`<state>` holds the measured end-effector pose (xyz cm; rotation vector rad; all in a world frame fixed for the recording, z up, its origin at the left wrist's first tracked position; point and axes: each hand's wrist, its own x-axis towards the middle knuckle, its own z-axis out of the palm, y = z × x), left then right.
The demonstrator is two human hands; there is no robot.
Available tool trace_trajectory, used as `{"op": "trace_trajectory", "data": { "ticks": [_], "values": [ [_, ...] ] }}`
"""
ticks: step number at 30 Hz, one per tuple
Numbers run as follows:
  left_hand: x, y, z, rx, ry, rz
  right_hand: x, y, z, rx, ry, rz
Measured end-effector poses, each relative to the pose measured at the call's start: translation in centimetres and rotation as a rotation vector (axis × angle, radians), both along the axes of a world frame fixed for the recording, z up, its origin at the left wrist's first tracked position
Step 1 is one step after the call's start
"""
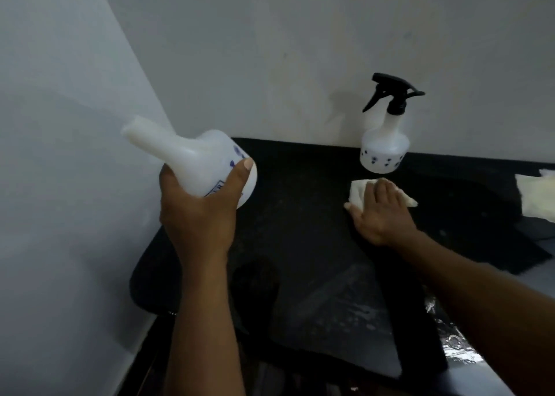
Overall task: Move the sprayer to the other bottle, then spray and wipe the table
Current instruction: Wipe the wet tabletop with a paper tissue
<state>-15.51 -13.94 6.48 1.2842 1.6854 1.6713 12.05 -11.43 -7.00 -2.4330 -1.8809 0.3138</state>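
White bottle (204,155), blue print ending "ER", in left hand (198,215).

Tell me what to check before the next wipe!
1. The sprayer sits on the standing bottle: ok.
2. The left hand grips the open bottle: ok.
3. The open bottle is upright: not ok, it tilts with no cap.
4. The right hand presses the cloth on the table: ok.
5. The table is already sprayed: cannot tell.
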Motion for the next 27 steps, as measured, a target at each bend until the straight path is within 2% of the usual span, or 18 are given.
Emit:
{"op": "trace_trajectory", "data": {
  "ticks": [3, 5, 8, 11, 14, 17, 18, 19, 21, 24, 26, 27],
  "values": [
    [-0.6, 0.9, 0.0, -0.017, -0.009, 0.029, -4.2, 3.8, -0.3, 0.014, 0.018, 0.027],
    [-0.5, 1.1, -0.1, 0.000, 0.007, 0.042, -8.3, 5.9, -0.2, 0.065, 0.023, 0.121],
    [-0.4, 1.6, -0.1, 0.021, 0.042, 0.064, -15.8, 6.0, -0.2, 0.091, 0.086, 0.362],
    [-0.6, 2.0, -0.2, 0.008, 0.051, 0.069, -21.6, 2.2, 0.0, 0.091, 0.149, 0.686],
    [-0.4, 2.1, -0.1, 0.009, 0.050, 0.036, -22.8, -1.9, 0.7, 0.082, 0.120, 0.989],
    [0.4, 2.0, 0.3, 0.004, 0.035, -0.043, -21.1, -5.3, 1.6, 0.123, -0.003, 1.179],
    [0.7, 1.9, 0.3, 0.000, 0.032, -0.075, -20.2, -6.5, 1.8, 0.126, 0.049, 1.205],
    [0.9, 1.7, 0.4, -0.005, 0.027, -0.109, -19.0, -7.8, 2.1, 0.107, 0.194, 1.198],
    [1.1, 1.3, 0.4, -0.021, 0.023, -0.174, -15.4, -10.5, 2.8, 0.059, 0.565, 1.010],
    [1.6, 1.2, 0.1, -0.050, 0.038, -0.285, -8.7, -14.0, 4.6, 0.018, 0.992, 0.480],
    [2.3, 0.9, -0.1, -0.075, 0.036, -0.382, -5.1, -15.7, 6.5, 0.201, 1.243, -0.016],
    [2.9, 0.6, -0.1, -0.092, 0.034, -0.440, -3.6, -16.4, 7.4, 0.306, 1.256, -0.244]
  ]
}}
